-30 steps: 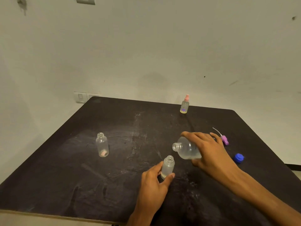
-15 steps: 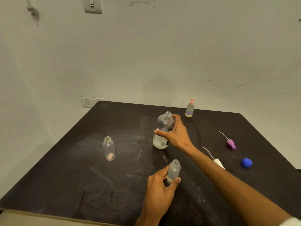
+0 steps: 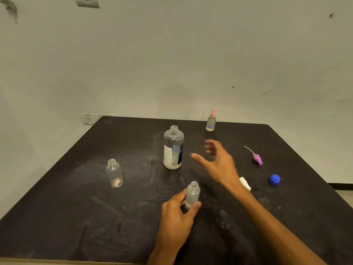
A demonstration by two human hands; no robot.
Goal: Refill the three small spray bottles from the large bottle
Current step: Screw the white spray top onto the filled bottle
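Uncapped large bottle [image 3: 173, 148] stands upright, seemingly nearly empty, label peeling.

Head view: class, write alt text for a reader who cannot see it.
A left hand grips an uncapped small bottle on a dark table, while the open right hand hovers beside the upright, uncapped large bottle. Another uncapped small bottle stands left.
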